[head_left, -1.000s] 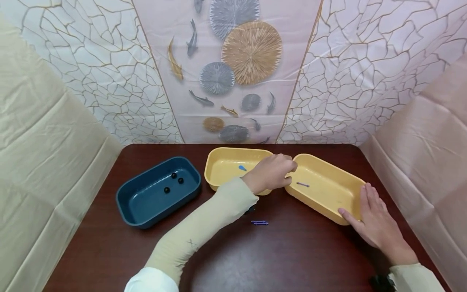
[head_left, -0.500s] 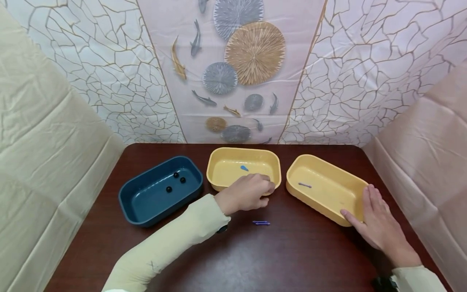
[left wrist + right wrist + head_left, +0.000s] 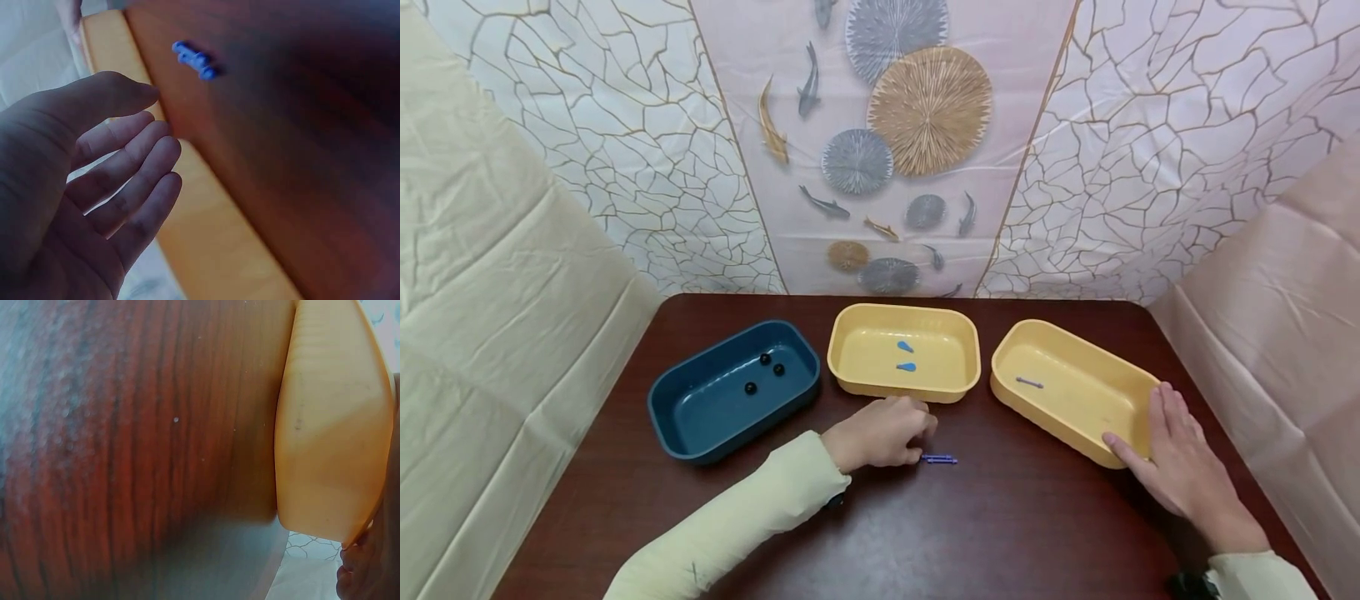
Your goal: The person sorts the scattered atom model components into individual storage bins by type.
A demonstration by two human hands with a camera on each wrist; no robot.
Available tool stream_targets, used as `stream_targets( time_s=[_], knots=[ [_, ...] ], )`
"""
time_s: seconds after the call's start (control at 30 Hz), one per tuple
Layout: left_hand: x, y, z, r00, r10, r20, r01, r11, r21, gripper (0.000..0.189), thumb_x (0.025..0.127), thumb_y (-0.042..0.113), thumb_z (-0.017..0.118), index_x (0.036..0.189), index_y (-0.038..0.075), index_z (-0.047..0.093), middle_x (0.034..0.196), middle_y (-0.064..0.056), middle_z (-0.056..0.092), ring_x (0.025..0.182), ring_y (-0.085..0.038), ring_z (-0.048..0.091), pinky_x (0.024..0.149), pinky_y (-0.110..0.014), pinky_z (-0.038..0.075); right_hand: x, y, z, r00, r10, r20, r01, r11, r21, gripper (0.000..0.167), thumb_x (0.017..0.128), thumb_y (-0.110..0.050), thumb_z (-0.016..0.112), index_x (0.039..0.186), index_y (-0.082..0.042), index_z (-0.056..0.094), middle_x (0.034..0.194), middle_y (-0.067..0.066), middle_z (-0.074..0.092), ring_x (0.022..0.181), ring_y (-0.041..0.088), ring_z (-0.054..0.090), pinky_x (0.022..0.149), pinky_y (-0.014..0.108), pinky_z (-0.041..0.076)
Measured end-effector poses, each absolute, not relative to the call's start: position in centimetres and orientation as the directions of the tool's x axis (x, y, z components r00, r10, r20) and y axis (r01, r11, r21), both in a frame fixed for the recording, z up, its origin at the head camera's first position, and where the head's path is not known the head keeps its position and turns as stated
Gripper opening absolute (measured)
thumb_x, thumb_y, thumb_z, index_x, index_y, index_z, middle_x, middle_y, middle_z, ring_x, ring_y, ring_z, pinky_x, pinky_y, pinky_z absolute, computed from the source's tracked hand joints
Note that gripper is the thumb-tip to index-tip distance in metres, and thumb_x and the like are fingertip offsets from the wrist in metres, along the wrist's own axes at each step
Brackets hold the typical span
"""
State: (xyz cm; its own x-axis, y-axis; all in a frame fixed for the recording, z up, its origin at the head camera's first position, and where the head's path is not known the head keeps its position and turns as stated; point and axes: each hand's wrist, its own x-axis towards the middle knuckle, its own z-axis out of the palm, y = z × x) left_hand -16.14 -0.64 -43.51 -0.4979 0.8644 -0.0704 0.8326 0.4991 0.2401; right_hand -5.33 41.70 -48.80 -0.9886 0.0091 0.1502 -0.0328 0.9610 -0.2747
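My left hand (image 3: 883,435) reaches low over the table, in front of the middle yellow tub (image 3: 943,392). Its thumb and fingers are loosely curved with a gap between them, and the left wrist view shows nothing held. Close to its fingertips lie small purple rods (image 3: 195,60) with knobbed ends, side by side on the wood. My right hand (image 3: 1187,467) rests at the near right end of the right yellow tub (image 3: 1052,430), fingers straight along the rim and thumb spread over the front edge. One similar purple rod (image 3: 1029,382) lies inside that tub.
Two blue teardrop-shaped pieces (image 3: 906,367) lie in the middle tub. A dark blue tub (image 3: 700,454) at the left holds three small black balls (image 3: 778,369). All stand on a dark reddish wooden table (image 3: 1000,533), with patterned cloth (image 3: 1097,167) behind.
My left hand has come from between the yellow tubs, across the middle tub's front, to beside the purple rods. A second blue piece now shows in the middle tub. The right hand stays put.
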Motion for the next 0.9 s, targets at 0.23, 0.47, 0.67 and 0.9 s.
stream_targets(
  time_s=[0.23, 0.47, 0.67, 0.9],
  knots=[
    [-15.8, -0.7, -45.6, -0.52, 0.85, -0.091, 0.809, 0.523, 0.269, 0.008, 0.092, 0.017, 0.08, 0.091, 0.016, 0.072, 0.085, 0.006, 0.061, 0.073, -0.006, 0.052, 0.061, -0.02, 0.043, -5.4, 41.7, -48.9, -0.987, 0.007, 0.159, -0.037, 0.961, -0.274, 0.103, 0.105, -0.051, 0.056, 0.164, 0.013, 0.001, 0.169, 0.042, 0.001, 0.161, 0.054, -0.003, 0.133, 0.06, -0.008],
    [-15.7, -0.4, -46.6, -0.512, 0.855, -0.081, 0.82, 0.515, 0.249, 0.009, 0.091, 0.016, 0.08, 0.09, 0.018, 0.072, 0.085, 0.007, 0.06, 0.072, -0.005, 0.051, 0.059, -0.019, 0.042, -5.3, 41.7, -49.0, -0.988, 0.009, 0.155, -0.033, 0.963, -0.269, 0.103, 0.105, -0.052, 0.055, 0.163, 0.013, 0.0, 0.169, 0.042, -0.001, 0.161, 0.055, -0.001, 0.133, 0.061, -0.006],
    [-15.7, -0.1, -46.9, -0.504, 0.861, -0.059, 0.833, 0.504, 0.228, 0.016, 0.091, 0.014, 0.079, 0.082, 0.019, 0.067, 0.082, 0.007, 0.057, 0.07, -0.005, 0.049, 0.057, -0.018, 0.039, -5.3, 41.7, -49.0, -0.987, 0.009, 0.159, -0.036, 0.961, -0.273, 0.102, 0.105, -0.051, 0.055, 0.164, 0.013, 0.0, 0.169, 0.042, 0.001, 0.16, 0.056, 0.0, 0.132, 0.062, -0.005],
    [-15.8, 0.1, -47.5, -0.505, 0.862, -0.046, 0.836, 0.502, 0.222, 0.022, 0.091, 0.015, 0.079, 0.077, 0.021, 0.063, 0.08, 0.008, 0.054, 0.068, -0.005, 0.048, 0.056, -0.018, 0.038, -5.3, 41.7, -49.1, -0.985, 0.007, 0.171, -0.042, 0.959, -0.28, 0.101, 0.106, -0.05, 0.055, 0.163, 0.013, 0.0, 0.169, 0.043, 0.002, 0.161, 0.054, -0.004, 0.132, 0.063, -0.005]
  ],
)
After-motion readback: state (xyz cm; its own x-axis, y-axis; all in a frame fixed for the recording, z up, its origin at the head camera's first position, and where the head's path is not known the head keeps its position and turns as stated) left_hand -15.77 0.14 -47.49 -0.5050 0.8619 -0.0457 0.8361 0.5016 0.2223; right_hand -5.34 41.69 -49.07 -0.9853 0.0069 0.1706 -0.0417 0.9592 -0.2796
